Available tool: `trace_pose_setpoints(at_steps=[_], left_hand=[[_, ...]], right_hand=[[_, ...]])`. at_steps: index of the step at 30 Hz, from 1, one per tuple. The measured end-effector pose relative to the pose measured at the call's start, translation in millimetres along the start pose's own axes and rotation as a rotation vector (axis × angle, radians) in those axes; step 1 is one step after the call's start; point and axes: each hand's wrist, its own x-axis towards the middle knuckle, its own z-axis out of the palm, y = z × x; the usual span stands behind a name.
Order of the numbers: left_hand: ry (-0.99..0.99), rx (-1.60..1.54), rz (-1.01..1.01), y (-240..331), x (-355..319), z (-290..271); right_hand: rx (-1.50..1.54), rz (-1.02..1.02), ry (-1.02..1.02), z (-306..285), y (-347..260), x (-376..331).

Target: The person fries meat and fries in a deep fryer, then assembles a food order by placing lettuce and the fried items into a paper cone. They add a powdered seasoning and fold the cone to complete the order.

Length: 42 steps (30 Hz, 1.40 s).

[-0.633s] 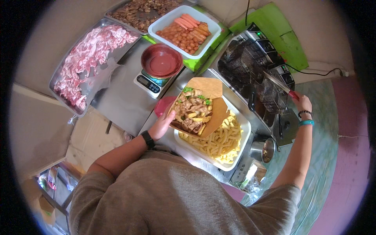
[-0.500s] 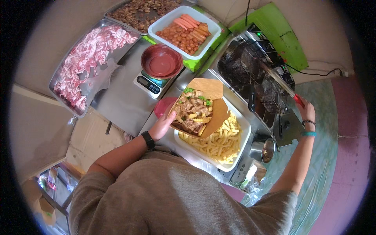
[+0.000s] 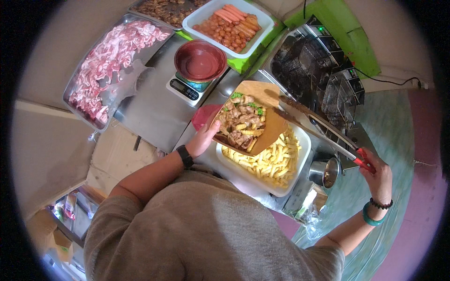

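My left hand grips the near left edge of an open cardboard takeaway box. Sliced cooked meat, crinkle-cut fries and bits of green herb fill the box. It is held tilted above a white tray of pale fries. On the right, my right hand is closed round the red handles of metal tongs. The tongs' tips are apart and reach to the box's right flap. Nothing shows between them.
A brown-red bowl stands on a digital scale. Behind lies a white tub of sausages. Raw sliced meat fills a metal tray at left. A fryer with dark baskets stands at back right; a small metal pot sits nearer.
My right hand has come nearer, swinging the tongs from over the fryer to the box's right flap. The left hand keeps hold of the box, and the whole view has shifted slightly.
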Motion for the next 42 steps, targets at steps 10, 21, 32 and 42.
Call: trace_pose_setpoints(at_steps=[10, 21, 32, 42], left_hand=[[-0.02, 0.037, 0.046, 0, -1, 0], [0.108, -0.087, -0.13, 15, -18, 12], [0.192, 0.022, 0.064, -17, -33, -3], [0.439, 0.174, 0.051, 16, -73, 30]], right_hand=[[0.281, 0.428, 0.273, 29, 90, -9], [0.472, 0.815, 0.009, 120, 203, 57], [-0.113, 0.502, 0.257, 143, 184, 115], [1.077, -0.121, -0.499, 227, -105, 24]])
